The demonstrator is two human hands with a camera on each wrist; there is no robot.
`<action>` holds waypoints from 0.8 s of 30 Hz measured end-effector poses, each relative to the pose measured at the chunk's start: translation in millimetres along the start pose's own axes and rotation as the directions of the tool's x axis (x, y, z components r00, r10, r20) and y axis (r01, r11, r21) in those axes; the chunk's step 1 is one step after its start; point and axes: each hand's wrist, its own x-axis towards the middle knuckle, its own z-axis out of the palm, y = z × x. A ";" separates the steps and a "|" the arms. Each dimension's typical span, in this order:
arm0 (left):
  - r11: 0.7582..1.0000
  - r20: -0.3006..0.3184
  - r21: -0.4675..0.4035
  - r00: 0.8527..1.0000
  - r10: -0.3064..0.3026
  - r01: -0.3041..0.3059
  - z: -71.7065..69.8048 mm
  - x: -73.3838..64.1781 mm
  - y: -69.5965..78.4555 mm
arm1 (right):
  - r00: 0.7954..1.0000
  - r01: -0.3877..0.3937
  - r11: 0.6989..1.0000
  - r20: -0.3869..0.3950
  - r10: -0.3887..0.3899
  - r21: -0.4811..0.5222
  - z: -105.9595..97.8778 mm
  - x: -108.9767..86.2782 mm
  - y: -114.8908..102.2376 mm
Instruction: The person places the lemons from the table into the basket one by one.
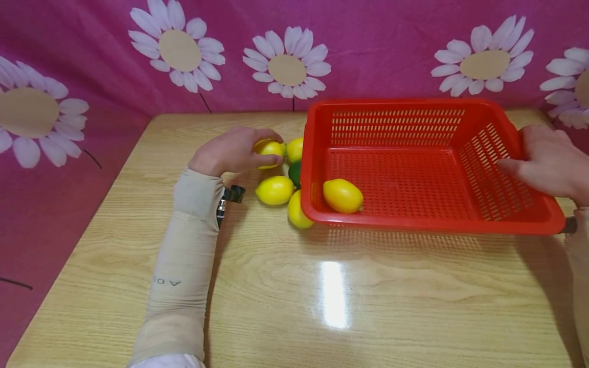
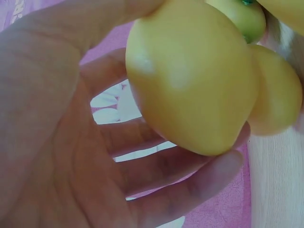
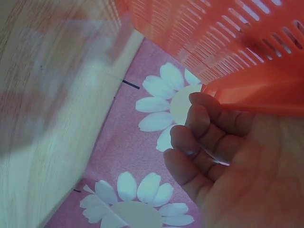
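Note:
My left hand (image 1: 234, 151) curls its thumb and fingers round a yellow lemon (image 1: 269, 153), which fills the left wrist view (image 2: 190, 76). Just right of it sits a second lemon (image 1: 295, 150), partly behind a red plastic basket (image 1: 395, 223). A dark green fruit (image 1: 294, 174) shows beside the basket's left wall, mostly hidden. Nearer the front lie a lemon (image 1: 275, 190) and another one (image 1: 298, 213) overlapped by the basket's corner. One lemon (image 1: 342, 196) rests inside the basket at its front left. My right hand (image 1: 552, 158) grips the basket's right rim, thumb inside and fingers outside.
The wooden table (image 1: 285, 286) extends in front of the basket and to the left of my left forearm. A pink cloth (image 1: 368, 51) with white daisies hangs behind the table and along its left side.

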 end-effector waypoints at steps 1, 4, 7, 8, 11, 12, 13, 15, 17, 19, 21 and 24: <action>1.000 -0.006 0.000 1.000 0.006 -0.006 0.0 0.0 -0.1 | 1.000 0.002 1.000 0.001 -0.002 0.001 0.1 0.3 0.2; 1.000 -0.028 -0.011 0.999 0.028 -0.028 -0.1 0.0 -0.5 | 1.000 0.004 1.000 0.000 -0.004 0.005 0.1 0.4 0.0; 0.999 -0.049 -0.021 0.998 0.047 -0.048 -0.2 0.1 -0.6 | 1.000 0.002 1.000 -0.001 -0.002 0.006 -0.4 -0.7 -2.0; 0.998 -0.057 -0.024 0.997 0.055 -0.056 -0.1 0.2 -0.6 | 1.000 0.001 1.000 -0.001 -0.001 0.006 -0.6 -1.3 -3.1; 0.997 -0.084 -0.023 0.994 0.071 -0.073 0.1 0.4 -0.3 | 1.000 0.002 1.000 -0.009 -0.003 -0.008 -2.2 -3.6 -6.3; 0.997 -0.095 -0.022 0.993 0.077 -0.080 0.2 0.5 -0.3 | 1.000 0.004 1.000 -0.012 -0.004 -0.013 -2.8 -4.3 -7.3; 0.996 -0.104 -0.022 0.991 0.080 -0.083 0.3 0.5 -0.4 | 1.000 0.007 1.000 -0.015 -0.007 -0.020 -3.5 -4.8 -8.2; 0.996 -0.123 -0.018 0.989 0.085 -0.087 0.4 0.4 -0.6 | 1.000 0.014 0.999 -0.021 -0.015 -0.033 -4.9 -5.6 -9.7; 0.995 -0.144 -0.016 0.985 0.092 -0.095 0.7 0.4 -0.7 | 0.999 0.020 0.999 -0.024 -0.021 -0.043 -5.6 -5.4 -10.7; 0.995 -0.161 -0.014 0.982 0.095 -0.099 0.8 0.1 -0.5 | 0.999 0.028 0.998 -0.025 -0.029 -0.050 -6.0 -4.8 -10.8; 0.994 -0.181 -0.014 0.978 0.103 -0.107 0.8 -0.1 -0.1 | 0.999 0.036 0.998 -0.024 -0.037 -0.055 -6.1 -3.9 -10.0; 0.993 -0.208 -0.015 0.972 0.108 -0.113 0.7 -0.1 0.6 | 0.999 0.041 0.997 -0.024 -0.043 -0.063 -6.0 -2.3 -7.8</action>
